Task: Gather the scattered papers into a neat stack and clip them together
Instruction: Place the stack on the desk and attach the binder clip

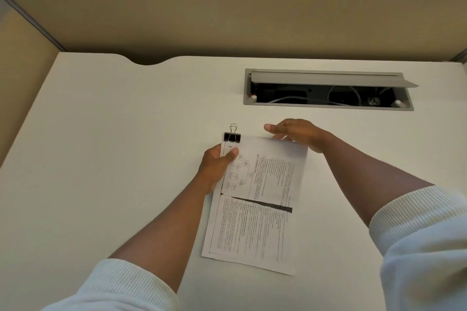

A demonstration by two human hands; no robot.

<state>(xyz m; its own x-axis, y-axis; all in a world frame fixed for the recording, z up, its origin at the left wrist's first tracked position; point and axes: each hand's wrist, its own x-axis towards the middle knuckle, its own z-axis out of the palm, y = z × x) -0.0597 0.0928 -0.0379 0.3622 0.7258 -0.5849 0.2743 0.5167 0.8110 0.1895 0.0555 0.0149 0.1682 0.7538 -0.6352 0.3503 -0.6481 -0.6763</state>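
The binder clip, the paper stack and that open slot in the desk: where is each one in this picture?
binder clip [232, 137]: head view, on its black body.
paper stack [255, 225]: head view, on the lower printed page.
cable slot [326, 94]: head view, on its dark open inside.

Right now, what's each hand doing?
Left hand: grips the paper stack near the binder clip.
Right hand: open, fingers at the stack's top edge.

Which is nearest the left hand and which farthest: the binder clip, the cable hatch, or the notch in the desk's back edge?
1. Binder clip: on the papers' far left corner, just beyond the left hand.
2. Notch: back edge, to the left.
3. Cable hatch: far right, lid open.
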